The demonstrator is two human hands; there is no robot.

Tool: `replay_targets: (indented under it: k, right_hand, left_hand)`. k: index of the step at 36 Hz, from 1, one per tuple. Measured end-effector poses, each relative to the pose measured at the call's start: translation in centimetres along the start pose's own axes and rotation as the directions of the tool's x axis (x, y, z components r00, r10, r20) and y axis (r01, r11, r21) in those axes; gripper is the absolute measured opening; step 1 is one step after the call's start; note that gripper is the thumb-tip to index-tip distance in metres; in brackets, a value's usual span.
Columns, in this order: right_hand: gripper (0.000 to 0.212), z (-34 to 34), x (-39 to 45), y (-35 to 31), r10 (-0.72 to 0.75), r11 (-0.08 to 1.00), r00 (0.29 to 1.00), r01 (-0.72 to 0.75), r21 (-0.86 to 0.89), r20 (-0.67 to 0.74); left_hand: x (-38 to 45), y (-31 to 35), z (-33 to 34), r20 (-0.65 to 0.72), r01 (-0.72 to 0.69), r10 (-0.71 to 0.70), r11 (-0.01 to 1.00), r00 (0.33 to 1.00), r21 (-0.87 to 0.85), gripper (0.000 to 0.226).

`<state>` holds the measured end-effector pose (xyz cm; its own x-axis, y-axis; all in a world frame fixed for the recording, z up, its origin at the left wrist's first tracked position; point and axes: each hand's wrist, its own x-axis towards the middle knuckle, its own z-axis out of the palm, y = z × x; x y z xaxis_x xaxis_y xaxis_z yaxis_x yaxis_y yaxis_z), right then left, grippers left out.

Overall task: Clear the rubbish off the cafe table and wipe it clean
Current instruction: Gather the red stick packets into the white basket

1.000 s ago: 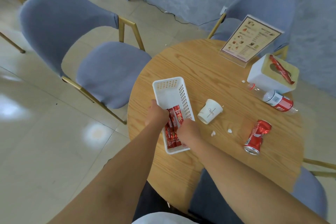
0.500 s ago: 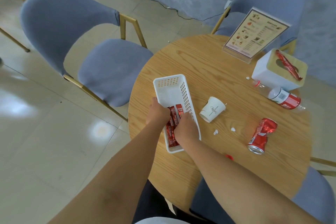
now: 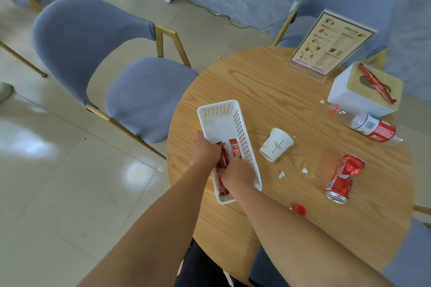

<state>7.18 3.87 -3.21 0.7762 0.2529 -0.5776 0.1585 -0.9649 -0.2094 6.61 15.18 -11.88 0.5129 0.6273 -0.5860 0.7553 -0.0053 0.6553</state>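
White plastic forms the basket [image 3: 227,123] near the left edge of the round wooden counter [image 3: 268,84], its long side running away from the person. Both hands work in its near end, where red sachets [image 3: 222,161] lie lengthwise. The left hand [image 3: 205,151] reaches over the left wall with fingers curled down onto the sachets, apparently gripping them; the right hand [image 3: 238,176] comes in from the near right with fingers bent round the same bundle. How firmly either pinches cannot be seen, since the fingertips are hidden behind the knuckles. Two hands on one bundle suggests squaring the sachets so they sit flat along the basket, sorting the keepers from the rubbish.

The rubbish itself lies untouched to the right. A paper cup [image 3: 276,144] is tipped on its side just beside the basket, mouth toward the person. A crushed can [image 3: 344,176] lies further right, a red cap [image 3: 299,209] nearer the person, and white crumbs [image 3: 281,174] are scattered between cup and can. A bottle [image 3: 370,127] lies on its side against the tissue box [image 3: 363,95], and another sachet [image 3: 375,82] rests across the box's top. A menu stand [image 3: 331,44] stands upright at the far edge. No cloth shows, so wiping looks some way off.
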Motion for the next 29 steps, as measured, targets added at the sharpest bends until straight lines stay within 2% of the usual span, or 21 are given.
replay_targets:
  k: [3,7,12,14,17,22,26,29]
  right_hand:
    - [0.028,-0.5,0.1,-0.4,0.000,1.000,1.000,0.000,0.002,-0.012]
    - [0.032,-1.1,0.1,-0.6,0.043,0.989,0.997,-0.051,0.138,0.057]
    - [0.008,-2.9,0.6,-1.0,0.085,0.910,0.992,-0.117,0.398,0.097]
    - [0.010,-4.0,0.5,-1.3,0.074,0.876,0.991,-0.119,0.468,0.112]
    - [0.007,-4.9,0.7,-1.3,0.037,0.763,0.987,-0.129,0.633,0.156]
    - [0.013,-6.3,0.9,0.2,-0.121,0.555,0.975,-0.090,0.827,0.187]
    - [0.020,-7.4,1.4,1.7,-0.143,0.350,0.950,-0.216,0.912,0.279]
    - [0.027,-7.7,1.7,2.9,-0.170,0.298,0.922,-0.289,0.910,0.349]
  left_hand:
    - [0.1,0.1,-0.2,0.004,-0.011,0.011,1.000,1.000,-0.006,0.048]
    - [0.8,-0.5,0.1,0.014,0.017,-0.017,1.000,1.000,0.016,0.044]
    - [3.7,-2.8,1.2,0.051,0.034,-0.033,0.999,0.998,-0.011,0.043]
    - [2.9,-2.0,0.4,0.067,0.046,-0.043,0.998,0.997,-0.035,0.043]
    - [0.9,-0.1,-0.8,0.090,0.060,-0.054,0.996,0.994,-0.066,0.043]
    - [-3.6,3.7,-3.2,0.183,0.075,-0.062,0.995,0.981,-0.067,0.043]
    - [-3.2,3.2,-3.0,0.210,0.094,-0.072,0.991,0.975,-0.099,0.046]
    - [-3.1,3.2,-2.9,0.208,0.102,-0.076,0.988,0.975,-0.118,0.053]
